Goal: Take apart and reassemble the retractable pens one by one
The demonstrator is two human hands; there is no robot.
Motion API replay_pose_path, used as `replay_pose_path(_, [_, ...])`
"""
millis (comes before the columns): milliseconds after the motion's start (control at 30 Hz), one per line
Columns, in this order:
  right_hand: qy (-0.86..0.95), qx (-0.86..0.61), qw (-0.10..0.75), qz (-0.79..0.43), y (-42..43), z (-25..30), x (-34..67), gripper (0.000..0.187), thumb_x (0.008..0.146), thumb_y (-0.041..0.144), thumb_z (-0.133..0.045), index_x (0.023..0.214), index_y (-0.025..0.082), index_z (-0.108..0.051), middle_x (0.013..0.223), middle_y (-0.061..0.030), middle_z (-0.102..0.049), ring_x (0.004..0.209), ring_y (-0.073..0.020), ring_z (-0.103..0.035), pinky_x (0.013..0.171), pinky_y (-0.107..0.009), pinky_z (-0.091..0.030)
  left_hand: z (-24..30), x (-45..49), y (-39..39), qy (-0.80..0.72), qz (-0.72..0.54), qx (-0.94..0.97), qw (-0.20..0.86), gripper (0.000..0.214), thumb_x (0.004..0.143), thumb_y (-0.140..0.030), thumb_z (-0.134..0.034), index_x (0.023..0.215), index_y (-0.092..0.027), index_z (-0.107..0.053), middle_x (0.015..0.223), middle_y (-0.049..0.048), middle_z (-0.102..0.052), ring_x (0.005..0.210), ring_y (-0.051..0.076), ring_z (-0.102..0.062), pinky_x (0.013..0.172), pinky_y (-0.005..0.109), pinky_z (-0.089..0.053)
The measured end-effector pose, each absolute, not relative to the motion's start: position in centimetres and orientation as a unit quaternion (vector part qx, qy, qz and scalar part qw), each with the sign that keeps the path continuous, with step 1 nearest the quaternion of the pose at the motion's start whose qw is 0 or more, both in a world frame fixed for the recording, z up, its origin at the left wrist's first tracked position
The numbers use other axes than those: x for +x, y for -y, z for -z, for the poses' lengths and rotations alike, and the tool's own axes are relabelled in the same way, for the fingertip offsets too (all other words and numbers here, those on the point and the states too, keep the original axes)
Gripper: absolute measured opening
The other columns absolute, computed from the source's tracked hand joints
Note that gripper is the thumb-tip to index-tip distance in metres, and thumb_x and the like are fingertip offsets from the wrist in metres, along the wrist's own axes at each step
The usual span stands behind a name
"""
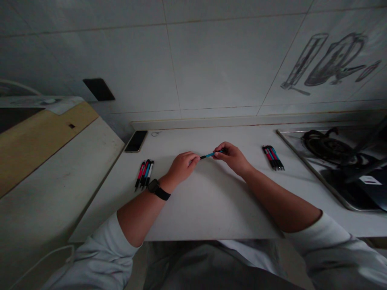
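Between my two hands a blue and black pen (209, 155) is stretched level above the white counter. My left hand (183, 166), with a black watch on its wrist, has its fingers closed on the pen's black end. The other end sits pinched between the thumb and fingers of my right hand (230, 156). Left of my left forearm lies a loose group of pens (144, 174) in red, blue and white with black parts. Further right, a tight row of similar pens (273, 158) rests on the counter.
A smartphone (136, 141) lies at the back left, with a small ring (155, 133) beside it. A gas stove (329, 161) with a metal rim borders the right side. On the left stands a large white box-like panel (60, 169). The tiled wall (217, 64) rises behind.
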State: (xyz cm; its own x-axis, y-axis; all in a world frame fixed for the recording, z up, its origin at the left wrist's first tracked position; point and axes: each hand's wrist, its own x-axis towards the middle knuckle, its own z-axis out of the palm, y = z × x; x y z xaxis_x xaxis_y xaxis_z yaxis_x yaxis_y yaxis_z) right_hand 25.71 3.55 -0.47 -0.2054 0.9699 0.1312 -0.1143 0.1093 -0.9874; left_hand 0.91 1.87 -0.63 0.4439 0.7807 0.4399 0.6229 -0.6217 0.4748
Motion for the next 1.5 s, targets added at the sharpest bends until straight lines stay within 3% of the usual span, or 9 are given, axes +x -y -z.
replay_pose_path(500, [0.715,-0.406,0.449,-0.349,-2.6,-0.7,26.4,0.023,0.083,0.044,-0.079,0.087,0.024,-0.070,0.090,-0.0047,-0.073,0.080,-0.0185,-0.066,0.077,-0.032,-0.053,0.8,0.8,-2.0,-0.423,-0.316,0.832,0.169,0.030,0.107,-0.025,-0.042,0.088,-0.019,-0.064,0.087,0.0044,-0.069,0.083,0.018,-0.064,0.080,0.032,-0.051])
replay_pose_path(733, [0.758,-0.435,0.403,-0.272,-2.8,-0.3,26.5,0.015,0.086,0.035,-0.073,0.092,0.021,-0.072,0.079,-0.0011,-0.071,0.067,-0.0139,-0.059,0.065,-0.027,-0.044,0.9,0.8,-2.0,-0.430,-0.347,0.823,0.132,0.005,0.099,-0.022,-0.061,0.100,-0.019,-0.065,0.096,0.0042,-0.071,0.092,0.019,-0.068,0.085,0.033,-0.053])
replay_pose_path(867, [0.756,-0.439,0.406,-0.265,-2.8,-0.2,26.4,0.014,0.086,0.034,-0.073,0.093,0.022,-0.073,0.081,-0.0014,-0.072,0.068,-0.0142,-0.059,0.065,-0.027,-0.044,0.9,0.9,-1.9,-0.433,-0.376,0.806,0.148,0.018,0.096,-0.027,-0.068,0.113,-0.020,-0.063,0.103,0.0046,-0.073,0.096,0.019,-0.069,0.089,0.033,-0.054])
replay_pose_path(967, [0.750,-0.447,0.412,-0.261,-2.8,-0.3,26.4,0.014,0.085,0.034,-0.073,0.093,0.022,-0.074,0.081,-0.0018,-0.072,0.068,-0.0149,-0.061,0.066,-0.027,-0.046,0.8,0.8,-1.8,-0.430,-0.372,0.807,0.161,0.019,0.105,-0.033,-0.054,0.116,-0.021,-0.064,0.107,0.0059,-0.073,0.100,0.019,-0.069,0.092,0.034,-0.053])
replay_pose_path(1100, [0.749,-0.445,0.418,-0.259,-2.8,-0.3,26.4,0.015,0.086,0.035,-0.073,0.093,0.022,-0.074,0.084,-0.0024,-0.073,0.071,-0.0159,-0.062,0.070,-0.029,-0.048,0.6,0.8,-1.9,-0.436,-0.321,0.826,0.154,0.038,0.110,-0.035,-0.037,0.088,-0.020,-0.063,0.087,0.0043,-0.069,0.086,0.019,-0.065,0.083,0.034,-0.051])
replay_pose_path(1267, [0.746,-0.444,0.422,-0.261,-2.9,-0.2,26.5,0.014,0.086,0.035,-0.073,0.093,0.022,-0.074,0.084,-0.0030,-0.073,0.072,-0.0168,-0.063,0.070,-0.029,-0.049,0.8,0.9,-1.9,-0.427,-0.354,0.818,0.154,0.011,0.101,-0.030,-0.059,0.097,-0.020,-0.061,0.095,0.0040,-0.068,0.092,0.019,-0.065,0.084,0.032,-0.051])
replay_pose_path(1367, [0.743,-0.444,0.430,-0.257,-2.9,-0.2,26.5,0.014,0.087,0.036,-0.073,0.092,0.023,-0.074,0.086,-0.0032,-0.073,0.073,-0.0170,-0.064,0.071,-0.030,-0.049,1.0,0.8,-1.8,-0.423,-0.373,0.809,0.166,0.020,0.096,-0.032,-0.068,0.110,-0.020,-0.060,0.106,0.0055,-0.069,0.095,0.019,-0.066,0.088,0.033,-0.052])
replay_pose_path(1433, [0.744,-0.440,0.436,-0.251,-2.9,-0.3,26.5,0.013,0.086,0.035,-0.073,0.092,0.023,-0.074,0.086,-0.0034,-0.073,0.074,-0.0172,-0.064,0.071,-0.030,-0.050,0.9,0.7,-1.9,-0.419,-0.366,0.813,0.173,0.015,0.102,-0.033,-0.058,0.108,-0.020,-0.062,0.104,0.0053,-0.070,0.094,0.018,-0.066,0.088,0.033,-0.052])
replay_pose_path(1500, [0.747,-0.436,0.437,-0.248,-2.9,-0.3,26.5,0.013,0.087,0.034,-0.073,0.091,0.023,-0.074,0.085,-0.0036,-0.073,0.074,-0.0173,-0.064,0.071,-0.030,-0.050,0.8,0.7,-2.0,-0.417,-0.347,0.823,0.168,0.024,0.108,-0.031,-0.045,0.095,-0.020,-0.063,0.095,0.0043,-0.069,0.090,0.018,-0.065,0.085,0.033,-0.051])
